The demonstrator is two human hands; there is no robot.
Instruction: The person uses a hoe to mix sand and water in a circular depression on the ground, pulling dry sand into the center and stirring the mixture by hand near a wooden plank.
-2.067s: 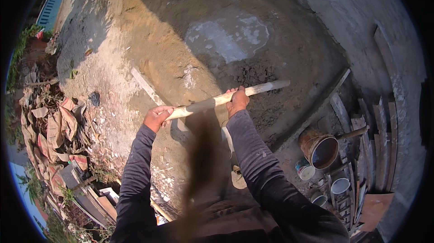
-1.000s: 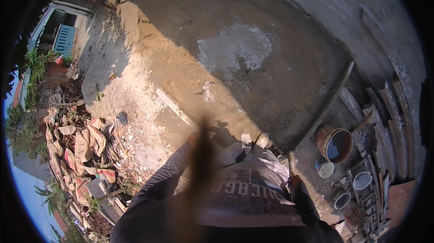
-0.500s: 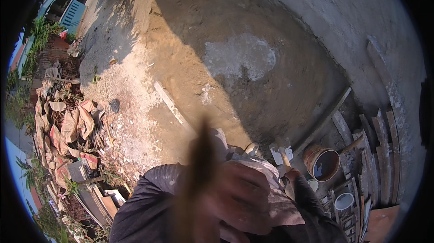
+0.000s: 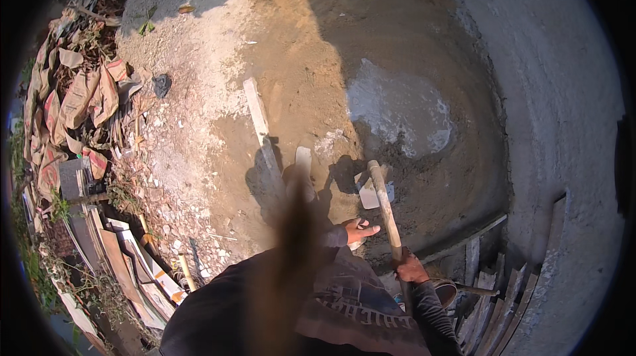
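Observation:
My right hand is wrapped round the lower part of the wooden handle of a hoe. The handle slants up and away from me, and the hoe's pale metal blade shows behind its far end, over the damp sand. Just left of the handle is my left hand, its fingers apart and a small gap between them and the wood. Ahead of the blade, a grey watery puddle lies in the wet sandy mix. A blurred dark upright shape close to the camera hides part of the middle.
A pale plank lies on the sand ahead. A rough grey wall rises on the right, with stacked timber and a partly hidden bucket near its foot. Crumpled paper sacks and loose boards line the left.
My left hand has dropped from close to the camera to beside the hoe handle. The hoe has risen, its handle now slanting ahead of my right hand. The view has shifted too.

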